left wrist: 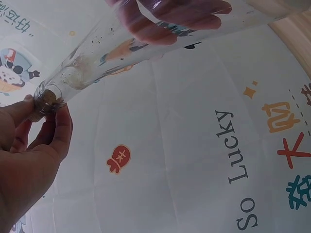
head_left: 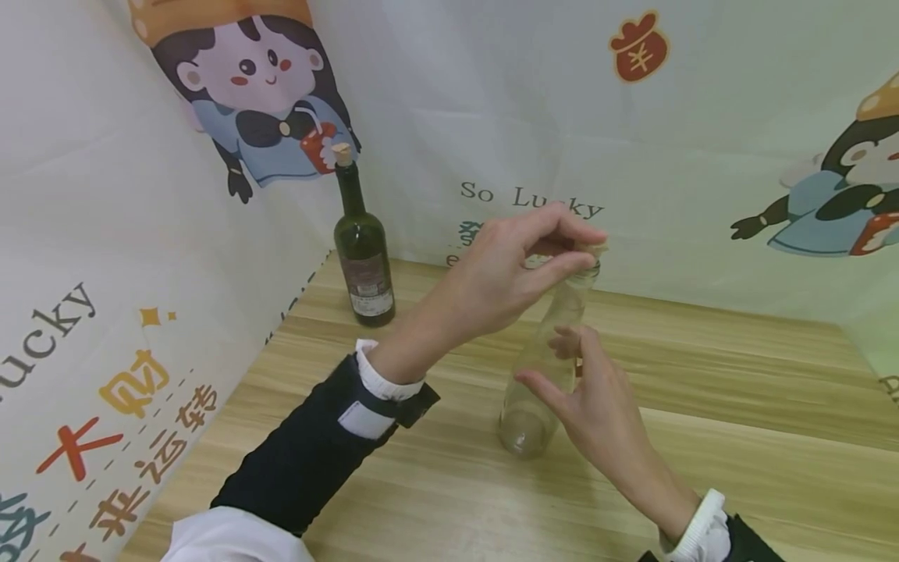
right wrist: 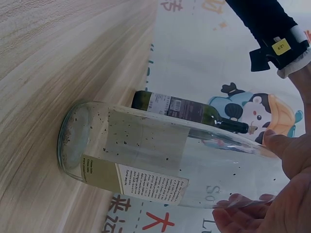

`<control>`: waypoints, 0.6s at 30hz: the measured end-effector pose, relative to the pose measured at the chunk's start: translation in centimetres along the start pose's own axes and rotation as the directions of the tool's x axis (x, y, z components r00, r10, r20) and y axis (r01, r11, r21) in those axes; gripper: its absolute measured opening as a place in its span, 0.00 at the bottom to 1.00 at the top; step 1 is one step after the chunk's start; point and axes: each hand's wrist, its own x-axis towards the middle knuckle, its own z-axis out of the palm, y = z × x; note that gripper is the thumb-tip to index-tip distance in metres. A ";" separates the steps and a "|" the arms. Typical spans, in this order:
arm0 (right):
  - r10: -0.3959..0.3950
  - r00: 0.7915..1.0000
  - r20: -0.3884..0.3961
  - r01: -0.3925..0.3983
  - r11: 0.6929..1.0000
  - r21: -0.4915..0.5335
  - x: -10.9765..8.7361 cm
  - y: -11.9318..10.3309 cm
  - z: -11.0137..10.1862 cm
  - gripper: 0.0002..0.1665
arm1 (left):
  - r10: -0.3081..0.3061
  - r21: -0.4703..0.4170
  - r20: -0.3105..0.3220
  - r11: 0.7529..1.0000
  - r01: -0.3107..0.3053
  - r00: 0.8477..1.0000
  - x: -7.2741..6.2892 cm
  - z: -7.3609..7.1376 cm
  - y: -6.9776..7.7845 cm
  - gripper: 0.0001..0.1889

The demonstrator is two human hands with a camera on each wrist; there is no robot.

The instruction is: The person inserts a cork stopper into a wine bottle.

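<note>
A clear glass bottle (head_left: pixel 525 417) stands on the wooden table, leaning slightly in the head view. My right hand (head_left: pixel 605 410) holds it around the upper body, thumb on the near side and fingers behind the glass. At its mouth, the thumb and fingers of my left hand (head_left: pixel 499 269) pinch a cork (left wrist: pixel 48 97), whose lower end shows inside the neck in the left wrist view. Fingers cover most of the cork's top. The right wrist view shows a printed label (right wrist: pixel 136 179) and small dark specks on the bottle.
A dark green wine bottle (head_left: pixel 364 269) with a cork (head_left: pixel 342 153) in its neck stands at the table's back left. Printed cloth (head_left: pixel 421 94) walls rise behind and to the left of the wooden table (head_left: pixel 702 367).
</note>
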 end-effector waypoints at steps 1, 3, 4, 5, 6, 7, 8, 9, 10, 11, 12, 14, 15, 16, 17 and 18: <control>0.000 1.000 -0.001 0.000 1.000 0.000 0.0 0.0 -0.1 0.37 | 0.002 0.000 0.000 1.000 -0.002 1.000 0.1 0.0 0.0 0.08; 0.000 1.000 -0.003 0.000 1.000 -0.002 0.1 0.1 -0.2 0.37 | 0.006 0.002 0.000 1.000 -0.006 1.000 0.2 0.1 0.0 0.08; 0.001 1.000 -0.002 -0.001 1.000 -0.001 0.1 0.1 -0.1 0.37 | 0.006 0.004 0.000 1.000 -0.006 1.000 0.1 0.1 0.0 0.09; 0.003 1.000 -0.001 -0.003 1.000 0.000 0.1 0.1 -0.1 0.37 | 0.005 0.007 -0.001 1.000 -0.005 1.000 0.1 0.1 0.0 0.09; 0.003 1.000 0.000 -0.003 1.000 -0.002 0.0 0.1 -0.1 0.37 | 0.005 0.011 0.000 1.000 -0.005 1.000 0.0 0.1 0.0 0.09; 0.004 1.000 0.001 -0.004 1.000 -0.003 0.0 0.1 -0.1 0.36 | 0.001 0.016 0.000 1.000 -0.001 1.000 0.0 0.1 0.1 0.09; 0.006 1.000 0.002 -0.006 1.000 -0.004 0.0 0.1 -0.1 0.36 | -0.004 0.022 0.002 1.000 0.004 1.000 0.0 0.1 0.1 0.09; 0.007 1.000 0.002 -0.007 1.000 -0.005 0.0 0.2 -0.1 0.36 | -0.009 0.029 0.006 1.000 0.009 1.000 0.0 0.1 0.1 0.09; 0.010 1.000 0.003 -0.010 1.000 -0.007 0.0 0.2 -0.1 0.36 | -0.013 0.037 0.010 0.999 0.013 1.000 0.0 0.1 0.2 0.09; 0.011 1.000 0.003 -0.011 1.000 -0.008 -0.1 0.2 -0.1 0.36 | -0.016 0.047 0.015 0.999 0.015 1.000 0.0 0.1 0.2 0.10; 0.012 1.000 0.003 -0.012 1.000 -0.009 -0.1 0.2 -0.1 0.36 | -0.018 0.056 0.021 0.998 0.017 1.000 0.0 0.1 0.3 0.10; 0.012 1.000 0.000 -0.012 1.000 -0.009 -0.1 0.2 0.0 0.36 | -0.018 0.070 0.030 0.997 0.016 0.999 0.0 0.1 0.3 0.10; 0.013 1.000 -0.001 -0.013 1.000 -0.009 -0.1 0.2 -0.1 0.36 | -0.014 0.076 0.032 0.997 0.011 0.999 0.0 0.1 0.4 0.10; 0.014 1.000 -0.002 -0.014 1.000 -0.011 -0.1 0.2 -0.1 0.36 | -0.010 0.080 0.035 0.997 0.007 0.999 0.1 0.0 0.4 0.11; 0.014 1.000 -0.003 -0.014 1.000 -0.010 -0.1 0.2 -0.1 0.36 | -0.007 0.082 0.036 0.997 0.004 0.999 0.1 0.0 0.4 0.11; 0.015 1.000 -0.001 -0.015 1.000 -0.011 0.0 0.2 -0.1 0.36 | -0.005 0.082 0.038 0.997 0.002 0.999 0.1 0.0 0.3 0.11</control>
